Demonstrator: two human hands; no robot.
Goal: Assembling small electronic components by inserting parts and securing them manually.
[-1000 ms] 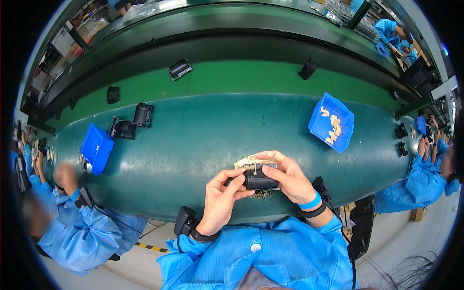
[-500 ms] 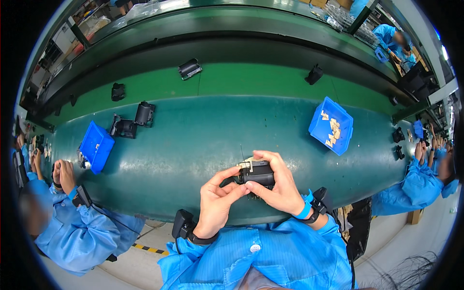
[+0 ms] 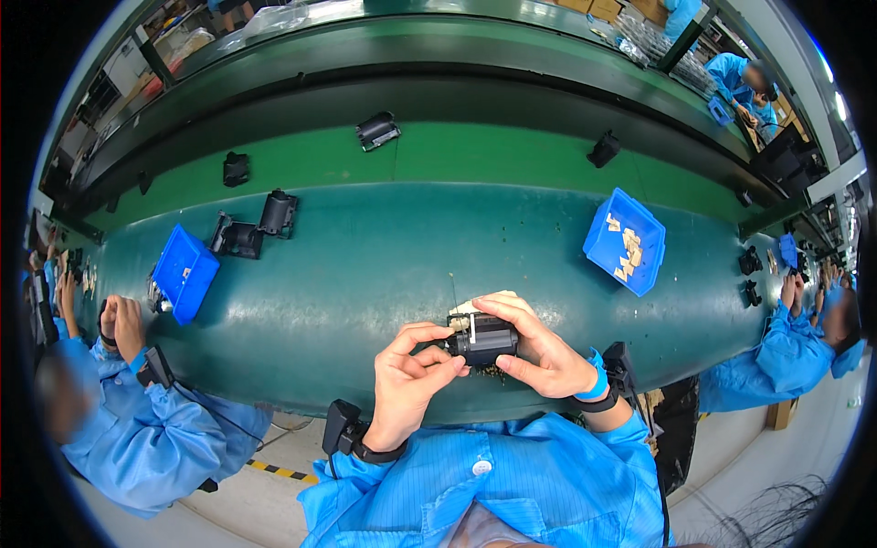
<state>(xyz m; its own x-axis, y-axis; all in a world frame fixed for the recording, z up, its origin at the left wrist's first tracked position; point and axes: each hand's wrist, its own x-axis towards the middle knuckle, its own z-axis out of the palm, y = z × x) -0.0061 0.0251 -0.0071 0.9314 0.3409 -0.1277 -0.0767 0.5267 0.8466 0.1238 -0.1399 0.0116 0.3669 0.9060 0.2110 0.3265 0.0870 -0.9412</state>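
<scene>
Between my two hands, just above the table's near side, is a black plastic housing (image 3: 491,343) with a rounded body. My left hand (image 3: 407,376) pinches its left end between thumb and fingers. My right hand (image 3: 552,358) grips the right end, its thumb along the near side and its fingers over the far side. A narrow pale strip (image 3: 472,327) crosses the housing near its left end. Behind it lies a cream-coloured piece (image 3: 464,309), partly covered by my right fingers. The housing's underside is hidden.
A blue bin (image 3: 650,228) with pale pieces stands at right, another blue bin (image 3: 185,283) at left. Beside the left one lie black housings (image 3: 278,216). More black parts (image 3: 377,131) ride on the green strip beyond the table (image 3: 365,274). Co-workers sit on both sides.
The housing has turned slightly in my hands and sits a little lower. My right fingers have shifted along its far side. Black parts on the far green strip have moved right.
</scene>
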